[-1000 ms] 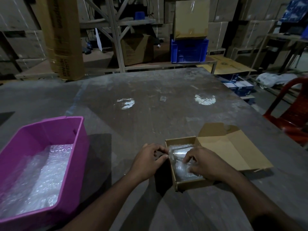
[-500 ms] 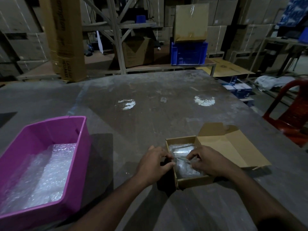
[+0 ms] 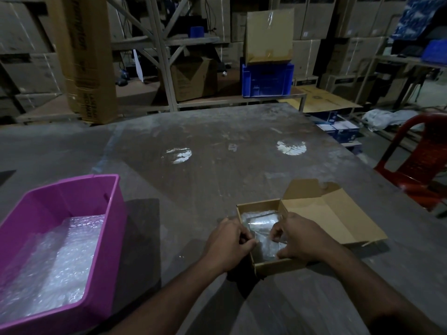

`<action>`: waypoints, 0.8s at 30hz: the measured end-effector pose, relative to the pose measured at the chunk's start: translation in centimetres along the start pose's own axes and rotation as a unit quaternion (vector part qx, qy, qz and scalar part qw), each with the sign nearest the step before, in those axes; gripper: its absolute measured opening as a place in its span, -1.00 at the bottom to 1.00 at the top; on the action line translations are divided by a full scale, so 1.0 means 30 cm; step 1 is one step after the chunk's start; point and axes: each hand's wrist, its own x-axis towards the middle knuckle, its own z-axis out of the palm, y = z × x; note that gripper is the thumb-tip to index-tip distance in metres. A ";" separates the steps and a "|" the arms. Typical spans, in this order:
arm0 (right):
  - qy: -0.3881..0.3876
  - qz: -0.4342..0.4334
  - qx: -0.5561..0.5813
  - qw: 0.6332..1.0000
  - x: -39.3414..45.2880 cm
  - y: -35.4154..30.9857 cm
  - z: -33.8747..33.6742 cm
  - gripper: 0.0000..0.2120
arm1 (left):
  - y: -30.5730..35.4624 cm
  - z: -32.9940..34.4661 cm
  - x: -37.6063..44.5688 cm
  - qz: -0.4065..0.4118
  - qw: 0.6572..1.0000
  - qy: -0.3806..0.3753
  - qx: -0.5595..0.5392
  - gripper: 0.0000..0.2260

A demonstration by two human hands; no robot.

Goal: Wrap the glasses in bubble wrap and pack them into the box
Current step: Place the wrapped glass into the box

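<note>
Both hands had slid nearer over the box [image 3: 278, 265] since a second before. It sat on a scuffed grey table [image 3: 217, 165] in a dim storeroom stacked with cartons, a pink bin [image 3: 113, 213] of bubble wrap to the left. Wrapped glasses [image 3: 262, 228] lay inside the box, between the hands. Left hand [image 3: 227, 245] and right hand [image 3: 302, 240] each had fingers curled, pinching the wrap.
</note>
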 end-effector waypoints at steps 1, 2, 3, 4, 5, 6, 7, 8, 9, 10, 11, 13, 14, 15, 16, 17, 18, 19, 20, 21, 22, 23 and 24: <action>-0.001 -0.001 0.001 1.000 -0.001 0.002 -0.005 -0.59 | -0.001 0.001 0.000 -0.001 1.000 -0.001 -0.002 -0.86; -0.006 -0.002 0.001 1.000 -0.002 0.002 -0.008 -0.59 | -0.002 0.003 -0.001 -0.003 1.000 -0.003 -0.003 -0.86; -0.010 -0.006 0.001 1.000 -0.001 0.003 -0.010 -0.59 | -0.003 0.006 -0.002 -0.004 1.000 -0.007 0.000 -0.86; -0.014 -0.011 0.001 1.000 -0.001 0.002 -0.010 -0.60 | -0.004 0.011 -0.003 -0.006 1.000 -0.010 0.004 -0.84; -0.017 -0.017 0.002 1.000 -0.001 0.002 -0.010 -0.60 | -0.004 0.014 -0.006 -0.008 1.000 -0.012 0.006 -0.83; -0.023 -0.018 0.004 1.000 -0.001 0.001 -0.011 -0.60 | -0.003 0.016 -0.007 -0.009 1.000 -0.011 0.005 -0.82; -0.027 -0.018 0.007 0.999 -0.001 0.002 -0.014 -0.61 | -0.004 0.017 -0.007 -0.011 1.000 -0.011 0.003 -0.82; -0.031 -0.016 0.016 0.999 0.001 0.005 -0.018 -0.62 | -0.005 0.017 -0.007 -0.013 1.000 -0.013 0.000 -0.82; -0.028 -0.013 0.030 0.999 0.005 0.009 -0.023 -0.64 | -0.007 0.017 -0.008 -0.014 1.000 -0.013 -0.002 -0.81; -0.016 -0.006 0.046 0.999 0.012 0.013 -0.031 -0.68 | -0.007 0.016 -0.008 -0.016 1.000 -0.014 -0.003 -0.81; 0.011 0.005 0.060 0.998 0.020 0.016 -0.039 -0.72 | -0.007 0.017 -0.008 -0.019 1.000 -0.017 -0.004 -0.82; 0.081 0.031 0.064 0.994 0.040 0.018 -0.051 -0.71 | -0.007 0.021 -0.008 -0.023 0.999 -0.024 -0.013 -0.83; 0.105 0.040 0.049 0.992 0.052 0.022 -0.050 -0.66 | -0.005 0.022 -0.007 -0.026 0.999 -0.027 -0.017 -0.83; 0.116 0.042 0.027 0.992 0.067 0.027 -0.043 -0.61 | -0.002 0.020 -0.006 -0.030 0.999 -0.031 -0.020 -0.82; 0.111 0.036 0.000 0.993 0.080 0.029 -0.032 -0.59 | 0.003 0.017 -0.005 -0.033 0.999 -0.035 -0.024 -0.80; 0.100 0.022 -0.028 0.994 0.093 0.030 -0.019 -0.60 | 0.009 0.013 -0.002 -0.038 0.998 -0.041 -0.030 -0.78; 0.086 0.006 -0.058 0.995 0.105 0.030 -0.006 -0.63 | 0.017 0.008 0.002 -0.044 0.997 -0.046 -0.035 -0.76; 0.079 -0.010 -0.087 0.993 0.115 0.030 0.004 -0.64 | 0.025 0.005 0.006 -0.055 0.997 -0.048 -0.035 -0.76; 0.072 -0.021 -0.111 0.991 0.122 0.027 0.008 -0.61 | 0.034 0.005 0.010 -0.067 0.996 -0.048 -0.030 -0.76; 0.069 -0.027 -0.129 0.989 0.129 0.025 0.008 -0.57 | 0.041 0.006 0.012 -0.080 0.995 -0.045 -0.028 -0.77; 0.064 -0.029 -0.145 0.987 0.134 0.020 0.004 -0.54 | 0.043 0.011 0.014 -0.092 0.994 -0.041 -0.031 -0.77; 0.061 -0.030 -0.163 0.984 0.139 0.016 0.000 -0.55 | 0.044 0.017 0.014 -0.101 0.993 -0.039 -0.037 -0.77; 0.055 -0.033 -0.180 0.982 0.143 0.013 -0.002 -0.55 | 0.045 0.022 0.011 -0.108 0.993 -0.037 -0.041 -0.76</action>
